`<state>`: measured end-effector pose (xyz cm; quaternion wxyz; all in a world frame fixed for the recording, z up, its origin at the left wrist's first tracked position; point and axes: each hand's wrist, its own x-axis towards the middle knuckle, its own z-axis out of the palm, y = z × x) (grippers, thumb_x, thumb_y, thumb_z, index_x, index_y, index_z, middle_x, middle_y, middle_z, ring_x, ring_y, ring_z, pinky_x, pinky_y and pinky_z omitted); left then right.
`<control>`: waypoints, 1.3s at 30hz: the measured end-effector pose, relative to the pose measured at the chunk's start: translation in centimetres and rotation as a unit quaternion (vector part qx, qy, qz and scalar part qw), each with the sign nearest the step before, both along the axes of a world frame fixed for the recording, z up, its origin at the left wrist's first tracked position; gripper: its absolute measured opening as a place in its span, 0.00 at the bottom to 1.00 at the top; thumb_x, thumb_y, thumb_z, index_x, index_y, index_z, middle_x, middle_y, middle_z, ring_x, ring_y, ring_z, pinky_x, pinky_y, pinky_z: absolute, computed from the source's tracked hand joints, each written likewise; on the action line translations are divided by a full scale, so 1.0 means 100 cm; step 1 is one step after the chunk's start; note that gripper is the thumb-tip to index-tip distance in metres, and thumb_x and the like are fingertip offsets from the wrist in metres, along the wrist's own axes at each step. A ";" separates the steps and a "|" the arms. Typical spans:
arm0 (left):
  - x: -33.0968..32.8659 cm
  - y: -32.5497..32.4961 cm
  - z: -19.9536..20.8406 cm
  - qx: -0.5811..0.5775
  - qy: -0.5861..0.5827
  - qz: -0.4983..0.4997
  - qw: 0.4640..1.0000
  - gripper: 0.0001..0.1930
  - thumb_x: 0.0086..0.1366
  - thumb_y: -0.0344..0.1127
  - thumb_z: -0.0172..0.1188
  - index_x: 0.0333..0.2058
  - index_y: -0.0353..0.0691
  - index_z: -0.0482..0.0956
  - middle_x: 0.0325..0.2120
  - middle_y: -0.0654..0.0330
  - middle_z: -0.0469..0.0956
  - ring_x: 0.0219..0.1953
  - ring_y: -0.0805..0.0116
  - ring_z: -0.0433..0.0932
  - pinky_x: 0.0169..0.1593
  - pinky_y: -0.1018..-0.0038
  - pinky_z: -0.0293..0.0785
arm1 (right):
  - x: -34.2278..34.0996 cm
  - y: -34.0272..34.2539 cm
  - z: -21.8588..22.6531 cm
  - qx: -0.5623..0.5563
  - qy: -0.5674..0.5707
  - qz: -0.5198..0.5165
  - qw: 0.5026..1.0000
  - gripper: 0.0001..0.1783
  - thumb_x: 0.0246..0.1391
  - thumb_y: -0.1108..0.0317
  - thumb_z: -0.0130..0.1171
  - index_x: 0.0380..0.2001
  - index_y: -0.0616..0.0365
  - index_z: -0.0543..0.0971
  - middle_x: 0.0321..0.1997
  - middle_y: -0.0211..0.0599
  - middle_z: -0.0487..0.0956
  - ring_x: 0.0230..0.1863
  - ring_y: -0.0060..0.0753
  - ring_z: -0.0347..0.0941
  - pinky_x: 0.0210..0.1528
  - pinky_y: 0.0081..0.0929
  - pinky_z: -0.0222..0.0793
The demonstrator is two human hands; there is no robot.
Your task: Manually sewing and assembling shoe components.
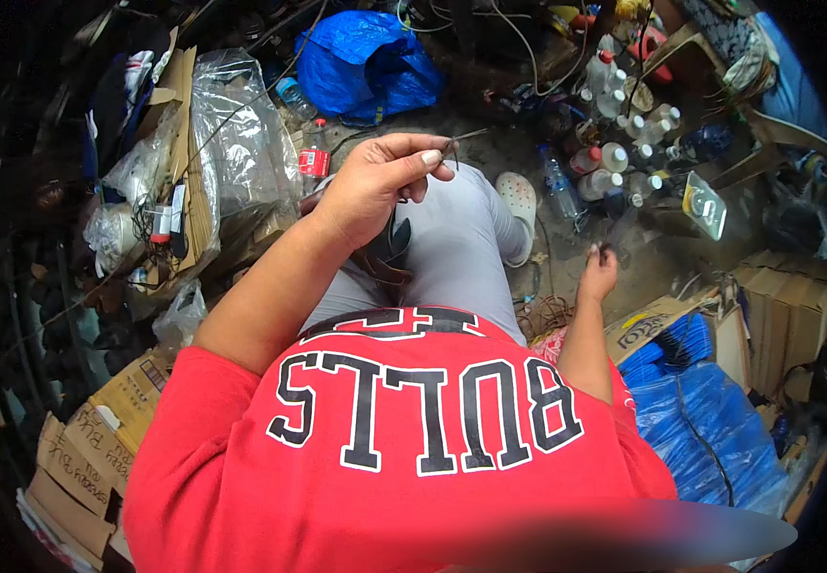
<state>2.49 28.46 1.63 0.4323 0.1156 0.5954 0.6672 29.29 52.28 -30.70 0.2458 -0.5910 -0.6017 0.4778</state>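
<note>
Above my left knee, my left hand (380, 181) is closed in a pinch, thumb against forefinger. From it sticks out a thin dark wire-like piece (471, 135), with a short end hanging below the fingertips. Lower and to the right, my right hand (598, 273) is held out beside my right leg, its fingers curled together. Something small and dark shows at its fingertips, too blurred to name. A dark strap-like thing (386, 250) lies between my thighs, partly hidden by my left wrist.
Several plastic bottles (612, 157) stand on the floor ahead on the right. A blue plastic bag (365, 67) lies ahead, near a red-labelled bottle (314, 158). Flattened cardboard with clear plastic (232, 134) is at left. A blue-wrapped bundle (705, 430) sits at right.
</note>
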 end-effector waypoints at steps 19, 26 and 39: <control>-0.014 -0.059 0.037 0.005 0.317 -0.069 0.946 0.16 0.62 0.26 0.49 0.49 0.35 0.70 0.31 0.62 0.75 0.36 0.78 0.73 0.41 0.81 0.68 | -0.152 -0.084 0.302 -0.119 0.526 0.367 0.758 0.30 0.57 0.54 0.50 0.55 0.64 0.63 0.55 0.45 0.68 0.56 0.37 0.64 0.61 0.33 0.52; -0.026 -0.073 0.042 0.059 0.311 -0.053 0.947 0.21 0.61 0.27 0.51 0.54 0.39 0.61 0.31 0.62 0.75 0.35 0.78 0.73 0.38 0.84 0.67 | -0.148 -0.102 0.312 -0.203 0.425 0.459 0.754 0.27 0.53 0.69 0.56 0.56 0.62 0.63 0.45 0.39 0.75 0.43 0.29 0.71 0.50 0.25 0.62; -0.039 -0.081 0.038 0.148 0.177 -0.077 0.970 0.24 0.61 0.29 0.53 0.53 0.42 0.54 0.27 0.58 0.74 0.27 0.81 0.70 0.27 0.86 0.63 | -0.116 -0.119 0.307 -0.291 0.234 0.634 0.677 0.51 0.31 0.30 0.62 0.47 0.65 0.69 0.30 0.30 0.71 0.33 0.19 0.67 0.39 0.17 0.61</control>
